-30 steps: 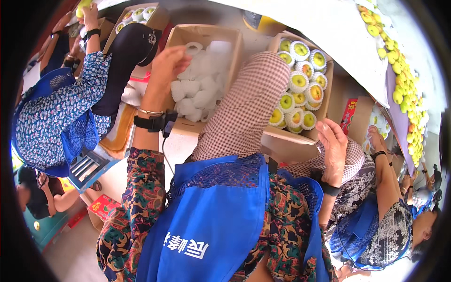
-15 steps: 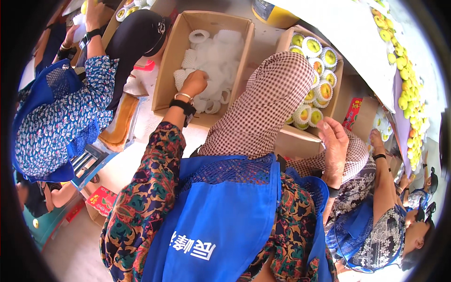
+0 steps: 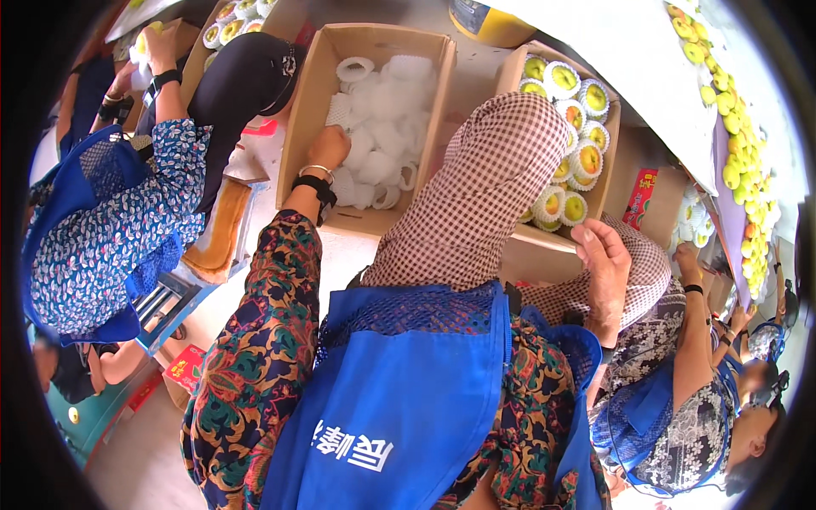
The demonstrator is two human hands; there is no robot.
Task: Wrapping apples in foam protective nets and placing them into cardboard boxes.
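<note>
My left hand (image 3: 330,146) is at the left wall of an open cardboard box (image 3: 297,115). White foam fruit nets (image 3: 387,127) lie in a loose heap in this box. The fingers of that hand are curled; whatever may be inside them is hidden. My right hand (image 3: 605,263) hangs above my right thigh, its fingers loosely bent and apart, with no object visible in it. It is nearest to a second cardboard box (image 3: 557,242), which holds yellow-green apples (image 3: 586,159) in white foam nets. My left knee, in checked trousers, partly covers that box.
A long heap of loose fruit (image 3: 733,170) lies along the right, beside a white sheet (image 3: 629,59). A yellow-and-dark tub (image 3: 493,21) stands behind the boxes. Co-workers sit close on both sides, the left one near a low stool (image 3: 219,229).
My left hand has shifted left, from over the foam nets toward the box's left wall. My right hand stays in nearly the same place. The co-worker on the left has a hand holding a fruit.
</note>
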